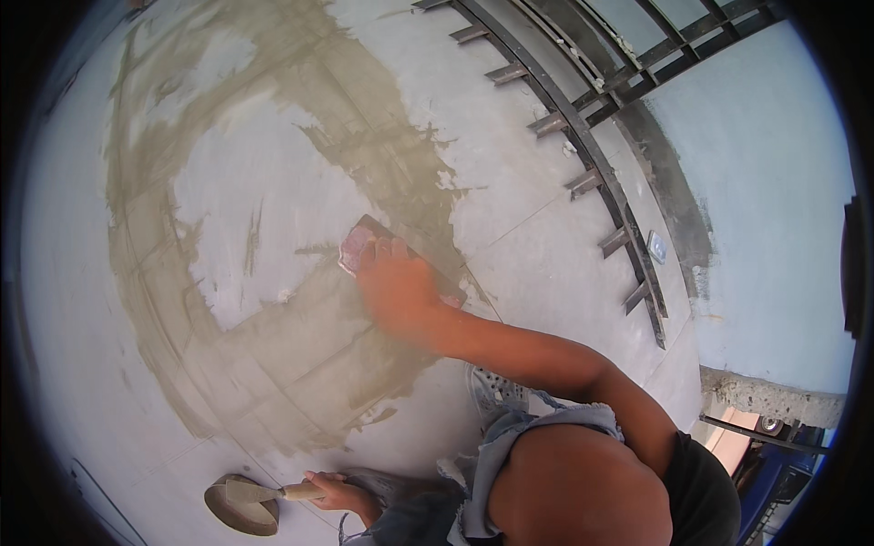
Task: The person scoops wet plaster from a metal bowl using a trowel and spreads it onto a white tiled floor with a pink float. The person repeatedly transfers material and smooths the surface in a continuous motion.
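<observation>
Over floor (537, 273) | two hands (398, 291) (337, 492) | one float (442, 278) | one trowel (261, 493) | one bowl (242, 520)

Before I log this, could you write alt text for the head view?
A person's right hand holds a brown rectangular float on a pale tiled floor smeared with olive-grey paste; the left hand grips a beige-handled trowel, its blade over a round, paste-stained bowl.

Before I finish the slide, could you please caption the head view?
Right hand grips a float on paste-smeared floor tiles; left hand holds a trowel, blade overlapping a shallow bowl.
</observation>
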